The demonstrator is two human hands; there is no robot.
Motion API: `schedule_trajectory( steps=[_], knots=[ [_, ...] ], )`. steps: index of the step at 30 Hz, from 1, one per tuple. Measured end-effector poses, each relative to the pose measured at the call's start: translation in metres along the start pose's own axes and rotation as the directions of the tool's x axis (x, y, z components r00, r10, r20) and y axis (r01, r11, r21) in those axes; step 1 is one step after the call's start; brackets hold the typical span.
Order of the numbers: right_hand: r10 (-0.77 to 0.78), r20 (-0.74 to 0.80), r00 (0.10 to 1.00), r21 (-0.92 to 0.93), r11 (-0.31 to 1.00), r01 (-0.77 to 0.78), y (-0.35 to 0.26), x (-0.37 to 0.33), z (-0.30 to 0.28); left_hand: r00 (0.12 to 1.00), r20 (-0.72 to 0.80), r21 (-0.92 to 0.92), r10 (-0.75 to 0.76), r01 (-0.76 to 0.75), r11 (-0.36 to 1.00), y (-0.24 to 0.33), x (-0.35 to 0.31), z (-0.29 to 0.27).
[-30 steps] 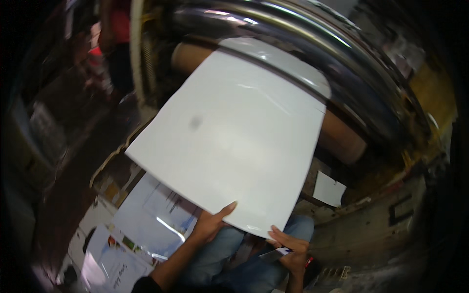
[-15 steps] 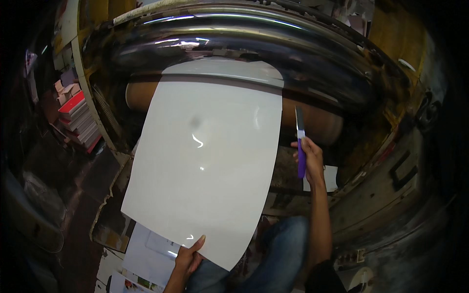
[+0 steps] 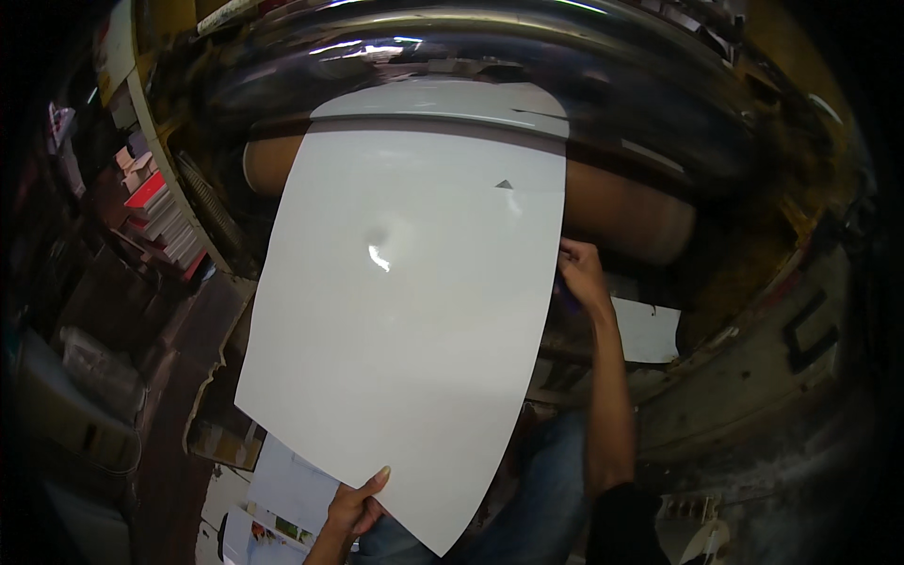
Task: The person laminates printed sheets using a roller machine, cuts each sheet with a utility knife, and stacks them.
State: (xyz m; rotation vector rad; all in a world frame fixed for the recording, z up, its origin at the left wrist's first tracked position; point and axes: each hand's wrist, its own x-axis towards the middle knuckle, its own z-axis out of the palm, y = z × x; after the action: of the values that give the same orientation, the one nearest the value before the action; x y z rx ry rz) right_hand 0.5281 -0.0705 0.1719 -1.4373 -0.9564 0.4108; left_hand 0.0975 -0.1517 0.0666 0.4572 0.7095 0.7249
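Note:
A large glossy white sheet [image 3: 395, 311] hangs down from the dark shiny roller [image 3: 452, 56] of a machine. My left hand [image 3: 356, 508] pinches its lower edge, thumb on top and fingers beneath. Beside the sheet's right edge is my right hand [image 3: 584, 275], closed round a knife with a purple handle [image 3: 568, 294]. Most of the knife is hidden behind the sheet. A small dark triangular blade tip [image 3: 505, 185] pokes up through the sheet near its upper right.
A brown cardboard-coloured roll [image 3: 631, 209] lies across the machine behind the sheet. At the left is a stack of red-topped booklets [image 3: 162, 212]. Printed papers [image 3: 287, 485] lie at lower left, and a white paper piece [image 3: 648, 330] is beyond my right forearm. A metal side panel [image 3: 753, 377] stands at right.
My right hand has moved the knife from beside the sheet to behind it, and the tip now pierces through. My left hand keeps its hold on the lower edge.

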Motion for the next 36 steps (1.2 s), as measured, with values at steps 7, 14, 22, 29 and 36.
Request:
schedule_trajectory(
  steps=[7,14,22,29,36],
  knots=[
    [0.17,-0.292,0.941,0.339,0.939,-0.064,0.02,0.021,0.011,0.996,0.058,0.075,-0.071,0.066,0.995,0.004,0.009,-0.008],
    [0.268,-0.241,0.933,0.62,0.782,-0.065,0.019,0.058,0.048,0.998,0.004,0.06,-0.065,0.064,0.996,0.01,0.006,-0.005],
    [0.111,-0.146,0.983,0.564,0.826,-0.01,0.105,0.05,0.037,0.998,-0.061,0.153,-0.021,0.03,0.988,0.045,-0.05,-0.116],
    [0.128,-0.191,0.973,0.27,0.96,-0.074,0.133,-0.079,0.118,0.863,-0.444,0.285,0.242,-0.12,0.951,0.036,-0.251,-0.361],
    [-0.006,-0.236,0.972,0.174,0.984,0.049,0.118,-0.064,0.047,0.692,-0.703,0.238,0.165,0.01,0.971,-0.028,-0.488,-0.528]
  ],
)
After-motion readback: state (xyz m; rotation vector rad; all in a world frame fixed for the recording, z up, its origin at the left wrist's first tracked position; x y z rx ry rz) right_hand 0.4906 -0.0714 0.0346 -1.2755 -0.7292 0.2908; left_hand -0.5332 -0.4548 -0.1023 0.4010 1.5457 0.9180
